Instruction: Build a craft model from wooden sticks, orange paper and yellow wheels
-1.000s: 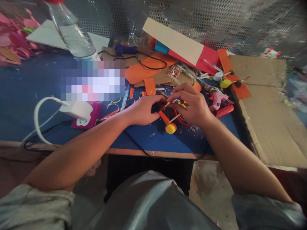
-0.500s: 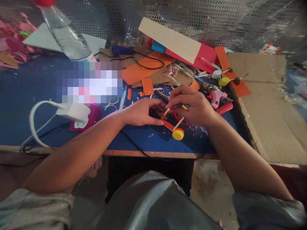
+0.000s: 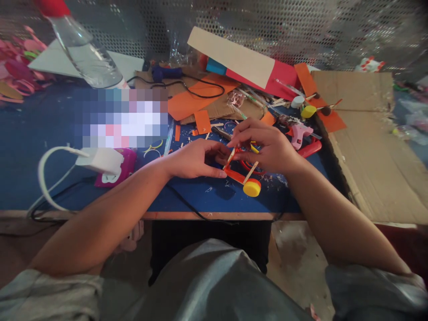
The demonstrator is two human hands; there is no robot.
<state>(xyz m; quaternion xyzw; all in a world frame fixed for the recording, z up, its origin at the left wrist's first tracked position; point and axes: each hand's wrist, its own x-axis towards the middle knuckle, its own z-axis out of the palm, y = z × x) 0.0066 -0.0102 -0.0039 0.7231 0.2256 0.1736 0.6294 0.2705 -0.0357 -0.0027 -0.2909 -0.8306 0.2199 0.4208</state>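
No readable text, label, brand or number anywhere on view. Pixelated beyond reading: a patch (image 3: 122,118) on the blue table (image 3: 40,129), at ten o'clock in the frame. At eleven o'clock, a bottle (image 3: 85,60) with its white label edge too cut off to read.

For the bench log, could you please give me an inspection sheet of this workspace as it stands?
Surface: blue table, strewn with paper scraps and shavings.
Job's things: model of an orange strip and sticks, with a yellow wheel at its near end.
Clutter: bottle, orange paper, pink glue gun, pink cut-outs.
Hands: left hand and right hand both pinch the model's far end.
Cables: white cable loops from the charger; black cable runs under the left wrist to the table edge.
Surroundings: mesh wall behind, cardboard at the right.
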